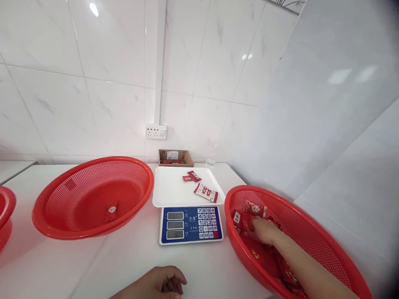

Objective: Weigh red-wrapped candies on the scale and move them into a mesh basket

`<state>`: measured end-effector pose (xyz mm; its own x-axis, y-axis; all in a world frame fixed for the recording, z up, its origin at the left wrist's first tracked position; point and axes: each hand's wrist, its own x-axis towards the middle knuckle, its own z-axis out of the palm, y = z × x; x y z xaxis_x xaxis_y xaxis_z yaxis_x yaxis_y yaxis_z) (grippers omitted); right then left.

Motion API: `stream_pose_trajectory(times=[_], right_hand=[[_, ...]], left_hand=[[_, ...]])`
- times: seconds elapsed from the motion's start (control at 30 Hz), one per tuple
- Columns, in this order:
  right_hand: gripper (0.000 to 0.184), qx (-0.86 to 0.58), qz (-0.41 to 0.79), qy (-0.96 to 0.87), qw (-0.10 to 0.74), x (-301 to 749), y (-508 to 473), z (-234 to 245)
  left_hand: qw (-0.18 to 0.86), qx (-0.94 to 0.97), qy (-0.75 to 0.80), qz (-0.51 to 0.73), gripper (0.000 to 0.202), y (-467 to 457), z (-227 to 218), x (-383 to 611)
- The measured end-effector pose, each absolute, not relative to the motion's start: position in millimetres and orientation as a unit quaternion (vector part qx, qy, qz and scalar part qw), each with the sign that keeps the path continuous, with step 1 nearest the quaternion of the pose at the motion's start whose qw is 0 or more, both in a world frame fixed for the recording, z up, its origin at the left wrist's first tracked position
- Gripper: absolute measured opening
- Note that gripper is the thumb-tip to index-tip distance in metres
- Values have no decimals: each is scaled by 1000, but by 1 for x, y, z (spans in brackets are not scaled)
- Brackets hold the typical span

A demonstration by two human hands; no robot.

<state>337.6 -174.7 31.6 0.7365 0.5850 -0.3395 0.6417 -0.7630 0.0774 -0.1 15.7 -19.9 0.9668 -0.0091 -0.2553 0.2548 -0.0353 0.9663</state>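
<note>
My right hand [264, 230] reaches into the right red plastic basket [327, 247]. Its fingers are closed at a red packet [247, 221], and their tips are partly hidden among other small red packets. My left hand [163, 285] hovers over the table's front, fingers loosely curled and nothing in them. Between the baskets stands a blue-and-white digital scale [191, 240] with a white tray [169, 188]. On that tray lie a white-and-red packet [206, 192] and two small red packets [194, 175].
Left of the scale is another red basket [126, 164], holding one red packet [111, 211]. A third red basket [2, 198] shows at the left edge. Behind the scale sit a cardboard box [187, 158] and a clear plastic bottle [211, 156], near a wall socket [156, 131].
</note>
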Motion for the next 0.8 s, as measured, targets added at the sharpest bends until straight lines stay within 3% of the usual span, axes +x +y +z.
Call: stream_pose_trajectory(times=[0.23, 0.6, 0.8], right_hand=[[37, 935, -112, 318, 111, 321, -164, 34], [28, 948, -105, 295, 63, 329, -159, 38], [54, 930, -125, 347, 0, 339, -149, 29]], left_hand=[[683, 718, 88, -98, 29, 16, -18, 0], [681, 720, 86, -103, 29, 16, -16, 0], [691, 711, 81, -103, 30, 17, -22, 0]])
